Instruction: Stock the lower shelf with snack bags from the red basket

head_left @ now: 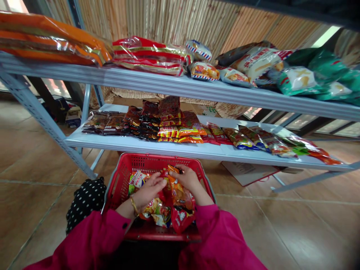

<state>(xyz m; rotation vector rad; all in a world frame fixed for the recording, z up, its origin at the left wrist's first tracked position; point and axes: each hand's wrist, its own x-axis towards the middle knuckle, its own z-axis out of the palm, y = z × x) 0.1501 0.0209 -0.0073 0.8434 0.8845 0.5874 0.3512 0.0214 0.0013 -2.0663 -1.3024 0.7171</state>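
A red plastic basket [114, 191] in front of me holds several snack packets. My right hand [188, 179] is closed around the upper edge of an orange snack packet [177, 192] in the basket's right half. My left hand [150, 190], with a gold bracelet at the wrist, is over the packets left of it. Its fingers are stretched out and hold nothing I can see. Below the hands lie a red packet [181, 219] and a yellow-and-red packet [153, 206]. A green-and-white packet [137, 179] shows beyond my left hand.
A blue-grey metal rack stands ahead. Its lower shelf [216, 150] bears stacked dark packets [152, 116] and flatter packets [247, 138]. On the upper shelf [157, 83] lie large orange bags [50, 41], red bags [149, 56] and green bags [300, 80]. A cardboard piece [247, 172] lies underneath.
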